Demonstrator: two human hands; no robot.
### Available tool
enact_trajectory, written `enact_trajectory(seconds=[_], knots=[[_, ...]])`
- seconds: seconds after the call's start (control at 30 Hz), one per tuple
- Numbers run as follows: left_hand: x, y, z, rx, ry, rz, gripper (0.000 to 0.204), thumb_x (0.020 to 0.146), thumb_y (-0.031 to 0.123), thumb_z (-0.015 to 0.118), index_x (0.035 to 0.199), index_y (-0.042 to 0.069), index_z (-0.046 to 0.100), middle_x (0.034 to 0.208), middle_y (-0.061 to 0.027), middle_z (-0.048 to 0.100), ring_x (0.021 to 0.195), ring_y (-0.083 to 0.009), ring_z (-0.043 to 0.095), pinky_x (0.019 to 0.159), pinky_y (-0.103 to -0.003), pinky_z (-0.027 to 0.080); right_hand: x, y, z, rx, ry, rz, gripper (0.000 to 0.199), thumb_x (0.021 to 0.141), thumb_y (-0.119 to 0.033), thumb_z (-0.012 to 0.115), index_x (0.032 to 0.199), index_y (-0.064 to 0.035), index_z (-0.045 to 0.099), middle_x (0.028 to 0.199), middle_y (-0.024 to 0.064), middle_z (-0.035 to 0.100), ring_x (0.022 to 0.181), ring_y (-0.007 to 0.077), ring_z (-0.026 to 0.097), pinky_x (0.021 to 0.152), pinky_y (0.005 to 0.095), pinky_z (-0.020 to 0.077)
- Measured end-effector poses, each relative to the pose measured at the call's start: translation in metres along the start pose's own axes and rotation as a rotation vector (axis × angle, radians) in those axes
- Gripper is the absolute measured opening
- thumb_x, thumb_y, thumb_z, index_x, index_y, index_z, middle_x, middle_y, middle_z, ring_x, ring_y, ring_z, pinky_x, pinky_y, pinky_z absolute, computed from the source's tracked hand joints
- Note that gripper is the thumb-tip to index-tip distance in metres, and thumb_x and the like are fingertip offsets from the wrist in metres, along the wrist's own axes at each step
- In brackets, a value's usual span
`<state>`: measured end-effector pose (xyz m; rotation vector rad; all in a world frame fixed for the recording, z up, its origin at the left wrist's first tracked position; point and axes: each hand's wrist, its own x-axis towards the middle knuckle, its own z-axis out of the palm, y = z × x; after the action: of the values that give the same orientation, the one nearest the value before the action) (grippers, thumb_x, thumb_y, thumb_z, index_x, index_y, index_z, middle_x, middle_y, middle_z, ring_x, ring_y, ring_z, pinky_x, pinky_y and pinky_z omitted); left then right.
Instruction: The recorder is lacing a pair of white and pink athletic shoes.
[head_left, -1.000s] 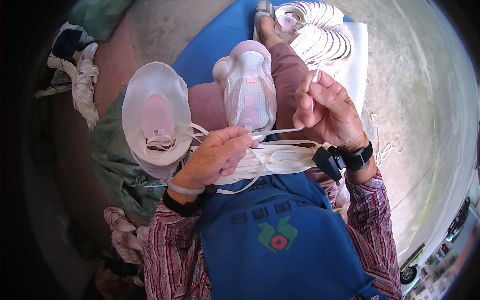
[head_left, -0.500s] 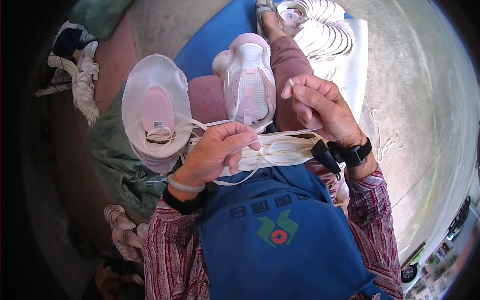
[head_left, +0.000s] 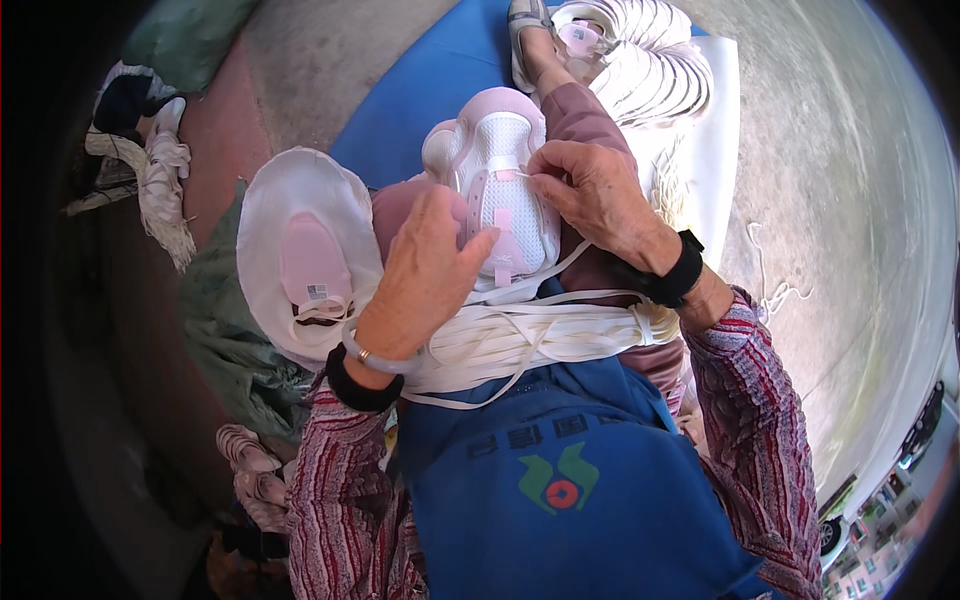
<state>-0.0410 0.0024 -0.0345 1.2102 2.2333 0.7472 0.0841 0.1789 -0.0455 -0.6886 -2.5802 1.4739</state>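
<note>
On the lap, the pink shoe (head_left: 497, 195) is barely laced: the right hand (head_left: 600, 200) pinches a white lace (head_left: 520, 172) at a top eyelet, the left hand (head_left: 425, 275) steadies it with open fingers, laces (head_left: 540, 335) bundled below.

Long sleeves (head_left: 340, 500) in a red, white and grey striped knit are worn on both arms. A blue apron (head_left: 560, 480) is worn over the front, marked with a green and red emblem and a row of dark characters above it. A black band (head_left: 358, 392) is seen on the left wrist, with a pale bangle (head_left: 372, 358) just above it toward the left hand (head_left: 425, 265). A black wristband (head_left: 676, 270) is worn behind the right hand (head_left: 590, 195). The legs are covered by mauve trousers (head_left: 585, 110), and a grey sandal (head_left: 525, 40) is worn on the foot.
</note>
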Motion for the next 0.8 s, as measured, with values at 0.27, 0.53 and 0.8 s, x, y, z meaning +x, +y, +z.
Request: enact_trajectory(seconds=[0.27, 0.53, 0.8], knots=[[0.002, -0.01, 0.007, -0.056, -0.117, -0.14, 0.022, 0.087, 0.014, 0.059, 0.093, -0.003, 0.046, 0.088, -0.025, 0.053, 0.083, -0.0425, 0.056, 0.075, -0.05, 0.043, 0.006, 0.01, 0.008, -0.099, 0.059, -0.244, 0.011, 0.085, -0.006, 0.065, 0.092, 0.0019, 0.065, 0.081, 0.0151, 0.062, 0.072, 0.0278, 0.062, 0.067, 0.0346, 0.0492], [0.008, -0.006, 0.0, -0.186, -0.136, -0.23, 0.021, 0.085, 0.012, 0.065, 0.089, -0.001, 0.048, 0.077, -0.0193, 0.058, 0.071, -0.0332, 0.06, 0.066, -0.043, 0.047, 0.009, 0.004, 0.011, -0.256, 0.053, -0.243, 0.007, 0.083, -0.003, 0.063, 0.086, 0.0029, 0.061, 0.081, 0.017, 0.06, 0.076, 0.0346, 0.063, 0.069, 0.0402, 0.0502], [0.032, -0.002, 0.001, -0.176, 0.017, 0.001, 0.017, 0.086, 0.012, 0.067, 0.095, 0.001, 0.056, 0.077, -0.0105, 0.058, 0.066, -0.0187, 0.057, 0.064, -0.034, 0.048, 0.011, 0.004, 0.01, -0.181, 0.033, -0.269, 0.008, 0.079, -0.003, 0.065, 0.079, 0.0038, 0.06, 0.079, 0.0216, 0.061, 0.076, 0.0392, 0.064, 0.068, 0.0451, 0.0514]])
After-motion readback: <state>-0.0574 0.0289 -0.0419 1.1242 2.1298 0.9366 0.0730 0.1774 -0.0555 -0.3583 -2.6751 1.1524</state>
